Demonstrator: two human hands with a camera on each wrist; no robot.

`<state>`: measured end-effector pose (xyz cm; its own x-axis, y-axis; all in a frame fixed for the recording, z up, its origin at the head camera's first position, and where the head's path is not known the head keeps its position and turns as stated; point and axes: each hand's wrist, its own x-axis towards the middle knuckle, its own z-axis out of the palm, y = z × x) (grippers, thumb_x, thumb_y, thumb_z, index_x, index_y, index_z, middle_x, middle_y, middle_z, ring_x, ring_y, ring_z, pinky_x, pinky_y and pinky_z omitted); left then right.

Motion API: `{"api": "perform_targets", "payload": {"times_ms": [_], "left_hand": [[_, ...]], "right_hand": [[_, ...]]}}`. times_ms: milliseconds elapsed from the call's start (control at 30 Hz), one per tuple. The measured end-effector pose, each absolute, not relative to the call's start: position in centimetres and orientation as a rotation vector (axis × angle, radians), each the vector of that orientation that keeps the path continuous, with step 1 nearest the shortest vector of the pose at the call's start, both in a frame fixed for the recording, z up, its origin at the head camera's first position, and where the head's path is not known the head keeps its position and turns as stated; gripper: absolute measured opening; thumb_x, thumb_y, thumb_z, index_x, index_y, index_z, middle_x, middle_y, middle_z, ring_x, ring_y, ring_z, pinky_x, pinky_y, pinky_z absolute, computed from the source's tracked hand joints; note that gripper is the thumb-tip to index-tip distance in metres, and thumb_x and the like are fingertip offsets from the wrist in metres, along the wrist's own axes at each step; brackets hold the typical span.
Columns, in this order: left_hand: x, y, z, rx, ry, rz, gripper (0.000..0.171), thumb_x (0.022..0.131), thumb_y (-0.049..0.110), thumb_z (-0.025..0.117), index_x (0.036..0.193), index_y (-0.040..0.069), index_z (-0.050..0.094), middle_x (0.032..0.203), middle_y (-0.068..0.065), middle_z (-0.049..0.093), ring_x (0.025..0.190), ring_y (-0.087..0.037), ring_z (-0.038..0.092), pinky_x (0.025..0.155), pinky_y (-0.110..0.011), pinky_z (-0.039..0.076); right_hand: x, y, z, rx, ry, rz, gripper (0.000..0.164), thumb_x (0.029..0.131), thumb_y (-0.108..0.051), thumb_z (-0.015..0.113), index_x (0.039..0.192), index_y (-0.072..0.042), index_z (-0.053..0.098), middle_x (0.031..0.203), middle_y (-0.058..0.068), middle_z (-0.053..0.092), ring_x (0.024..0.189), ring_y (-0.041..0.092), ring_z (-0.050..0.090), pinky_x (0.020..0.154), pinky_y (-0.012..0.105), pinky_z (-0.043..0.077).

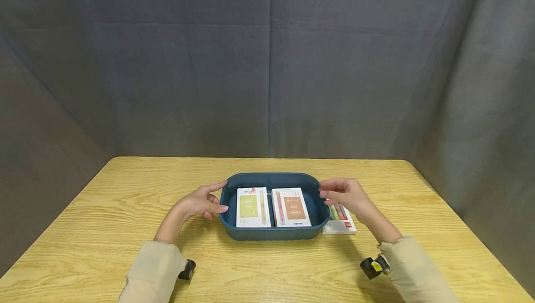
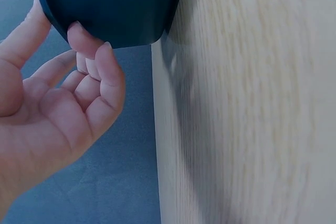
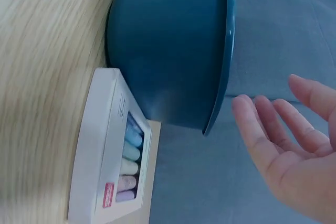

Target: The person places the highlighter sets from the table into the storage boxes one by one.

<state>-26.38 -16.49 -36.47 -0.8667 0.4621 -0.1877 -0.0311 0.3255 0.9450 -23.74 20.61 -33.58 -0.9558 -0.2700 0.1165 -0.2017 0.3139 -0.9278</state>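
A dark blue oval-cornered plastic bin (image 1: 273,234) is at the middle of the wooden table (image 1: 267,275). Inside it lie two flat white boxes side by side, one with a yellow-green label (image 1: 249,206) and one with an orange-brown label (image 1: 295,207). My left hand (image 1: 200,202) holds the bin's left end, its fingertips at the rim and outer wall. At the opposite end my right hand (image 3: 294,156) is just off the rim, fingers loosely bent and holding nothing. Beneath that hand lies a white windowed box (image 3: 107,150) showing several pastel-coloured sticks.
Grey cloth curtain (image 1: 267,61) hangs behind the table and along both sides. A small black camera (image 1: 372,268) is strapped to the right sleeve, and another black one (image 1: 187,269) is on the left sleeve.
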Motion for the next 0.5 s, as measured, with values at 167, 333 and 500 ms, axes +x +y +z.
{"api": "perform_targets", "payload": {"times_ms": [167,333,500], "left_hand": [[-26.3,-16.5,-36.3,0.375,2.171,1.555,0.077,0.082,0.0,0.062,0.142,0.002,0.014,0.063,-0.004,0.041,0.051,-0.015,0.046,0.051,-0.024,0.043],[-26.3,-16.5,-36.2,0.373,2.178,1.551,0.077,0.082,0.0,0.062,0.142,0.002,0.014,0.063,-0.005,0.041,0.051,-0.015,0.046,0.051,-0.024,0.043],[-26.3,-16.4,-36.3,0.37,2.18,1.547,0.078,0.081,0.0,0.063,0.142,0.002,0.015,0.064,-0.005,0.041,0.052,-0.015,0.047,0.052,-0.025,0.044]], "right_hand": [[-23.8,21.9,-33.8,-0.406,2.525,-1.75,0.034,0.086,-0.002,0.056,0.112,0.019,0.05,0.107,0.029,0.055,0.086,0.021,0.061,0.072,0.039,0.049],[-23.8,23.1,-34.0,-0.367,2.547,-1.744,0.034,0.087,-0.004,0.056,0.112,0.018,0.05,0.109,0.03,0.053,0.087,0.024,0.06,0.073,0.038,0.049],[-23.6,24.1,-34.2,-0.328,2.602,-1.69,0.034,0.086,-0.006,0.057,0.111,0.017,0.051,0.111,0.03,0.051,0.088,0.024,0.059,0.075,0.039,0.048]]}}
